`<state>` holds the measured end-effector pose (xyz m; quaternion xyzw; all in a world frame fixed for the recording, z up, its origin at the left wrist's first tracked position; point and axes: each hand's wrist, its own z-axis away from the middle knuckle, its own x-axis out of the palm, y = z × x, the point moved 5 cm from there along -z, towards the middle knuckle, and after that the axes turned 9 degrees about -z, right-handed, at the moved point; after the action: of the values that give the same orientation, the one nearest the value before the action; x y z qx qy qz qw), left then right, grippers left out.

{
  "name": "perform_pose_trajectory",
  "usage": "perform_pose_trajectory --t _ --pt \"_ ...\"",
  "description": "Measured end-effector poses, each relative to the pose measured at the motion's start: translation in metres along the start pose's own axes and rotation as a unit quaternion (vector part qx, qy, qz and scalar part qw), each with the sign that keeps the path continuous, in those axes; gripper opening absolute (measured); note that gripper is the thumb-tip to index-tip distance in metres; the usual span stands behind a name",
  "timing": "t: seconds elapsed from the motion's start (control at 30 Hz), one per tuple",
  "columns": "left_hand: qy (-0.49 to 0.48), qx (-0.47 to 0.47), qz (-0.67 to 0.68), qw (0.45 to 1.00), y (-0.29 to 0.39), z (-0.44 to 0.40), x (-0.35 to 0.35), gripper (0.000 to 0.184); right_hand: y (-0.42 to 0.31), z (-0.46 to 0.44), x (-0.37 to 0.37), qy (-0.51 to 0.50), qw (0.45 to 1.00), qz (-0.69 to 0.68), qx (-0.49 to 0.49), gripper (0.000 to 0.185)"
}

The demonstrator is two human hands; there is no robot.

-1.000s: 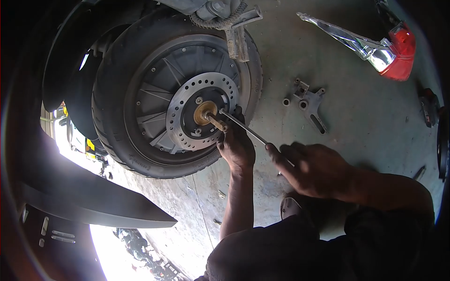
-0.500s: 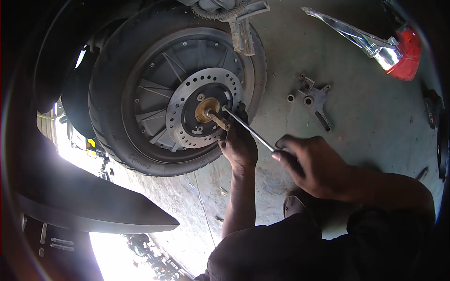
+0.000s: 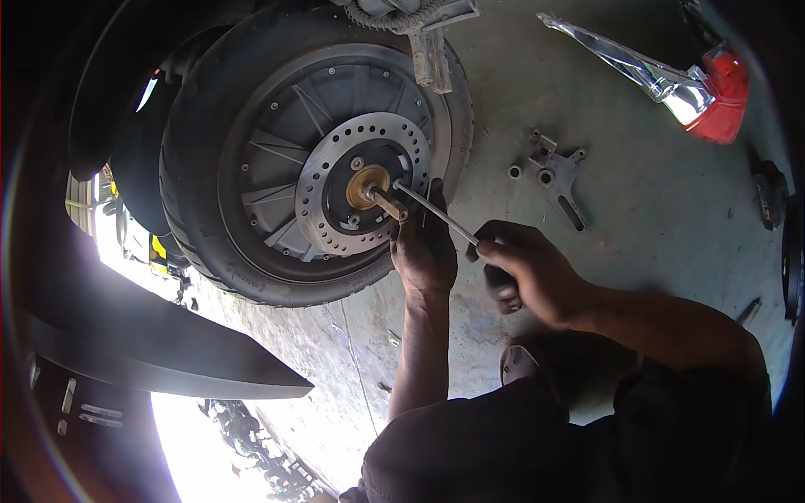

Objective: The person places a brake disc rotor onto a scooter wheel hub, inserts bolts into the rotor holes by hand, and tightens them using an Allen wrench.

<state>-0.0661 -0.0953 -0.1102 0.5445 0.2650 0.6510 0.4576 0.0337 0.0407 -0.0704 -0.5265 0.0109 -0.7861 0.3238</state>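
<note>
1. Wheel fills the upper left of my view, drilled disc towards me.
2. And I see the right hand clamped on the near end of a metal rod, its tip by the brass-coloured centre.
3. Left hand, apart from the right, is at the disc's lower-right edge; its grip I can't tell.
4. Bracket lies right of the wheel.

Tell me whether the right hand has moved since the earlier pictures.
Yes. Judged against the metal bracket lying on the floor, the right hand has shifted leftward in the view, closer to the wheel.
</note>
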Motion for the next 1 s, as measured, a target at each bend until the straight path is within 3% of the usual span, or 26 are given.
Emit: perform_pose_trajectory --t 0.03,0.07,0.1,0.13,0.17,0.2,0.27,0.3,0.37,0.43,0.5,0.57,0.6,0.63,0.67,0.8,0.83,0.87,0.9,1.0 --pt "0.0 0.001 0.002 1.0 0.001 -0.002 -0.003 0.039 -0.014 0.008 0.006 -0.016 0.94 0.311 -0.136 0.023" --pt "-0.019 0.01 -0.041 0.999 0.002 -0.003 -0.004 0.04 -0.014 0.014 0.004 -0.017 0.94 0.313 -0.135 0.023" --pt "-0.038 0.02 -0.083 0.996 0.003 -0.004 -0.006 0.042 -0.02 0.025 0.011 -0.021 0.787 0.559 -0.261 0.03" --pt "-0.035 0.02 -0.08 0.996 0.001 -0.004 -0.009 0.042 -0.02 0.037 0.02 -0.025 0.556 0.748 -0.361 0.038" --pt "-0.043 0.032 -0.086 0.995 0.003 -0.004 -0.007 0.041 -0.022 0.04 0.023 -0.049 0.519 0.761 -0.385 0.044" --pt "-0.051 0.045 -0.092 0.993 0.005 -0.004 -0.005 0.039 -0.023 0.042 0.025 -0.051 0.519 0.762 -0.385 0.044" --pt "-0.025 0.052 -0.083 0.995 0.005 -0.003 -0.002 0.039 -0.019 0.048 0.033 -0.057 0.386 0.817 -0.425 0.035" --pt "0.0 0.058 -0.075 0.996 0.006 -0.002 -0.002 0.038 -0.018 0.048 0.032 -0.056 0.387 0.816 -0.426 0.035" --pt "0.009 0.061 -0.075 0.995 0.007 -0.003 0.0 0.037 -0.011 0.047 0.032 -0.053 0.31 0.843 -0.437 0.031" --pt "0.019 0.063 -0.072 0.995 0.007 -0.003 -0.003 0.037 -0.009 0.047 0.025 -0.045 0.339 0.821 -0.458 0.031" --pt "-0.056 0.096 -0.199 0.974 0.01 -0.004 -0.002 0.034 -0.005 0.042 0.019 -0.037 0.366 0.798 -0.477 0.03" --pt "-0.019 0.069 -0.132 0.989 0.006 -0.007 -0.009 0.031 -0.014 0.04 0.013 -0.037 0.522 0.656 -0.544 0.027" --pt "0.02 0.041 -0.068 0.997 0.002 -0.009 -0.014 0.028 -0.013 0.043 0.014 -0.035 0.522 0.656 -0.544 0.027" --pt "0.017 0.042 -0.068 0.997 0.002 -0.01 -0.013 0.028 -0.017 0.033 -0.003 0.022 0.766 0.5 -0.402 0.028" --pt "0.016 0.033 -0.034 0.999 0.0 -0.009 -0.017 0.026 -0.007 0.024 -0.02 0.077 0.929 0.289 -0.217 0.03" --pt "-0.032 0.039 -0.007 0.999 -0.004 -0.012 -0.03 0.025 -0.022 0.033 -0.007 0.092 0.926 0.285 -0.229 0.027" --pt "-0.03 0.048 -0.017 0.998 -0.005 -0.013 -0.033 0.026 -0.03 0.038 -0.006 0.057 0.869 0.44 -0.219 0.019" --pt "-0.028 0.048 -0.017 0.998 -0.005 -0.012 -0.029 0.026 -0.028 0.037 -0.012 0.057 0.87 0.44 -0.217 0.019" --pt "-0.001 0.051 -0.021 0.998 -0.005 -0.011 -0.028 0.026 -0.033 0.041 -0.003 0.036 0.738 0.578 -0.347 0.018" --pt "0.037 0.059 -0.036 0.997 -0.004 -0.012 -0.031 0.024 -0.03 0.05 0.013 -0.009 0.52 0.729 -0.446 0.024"
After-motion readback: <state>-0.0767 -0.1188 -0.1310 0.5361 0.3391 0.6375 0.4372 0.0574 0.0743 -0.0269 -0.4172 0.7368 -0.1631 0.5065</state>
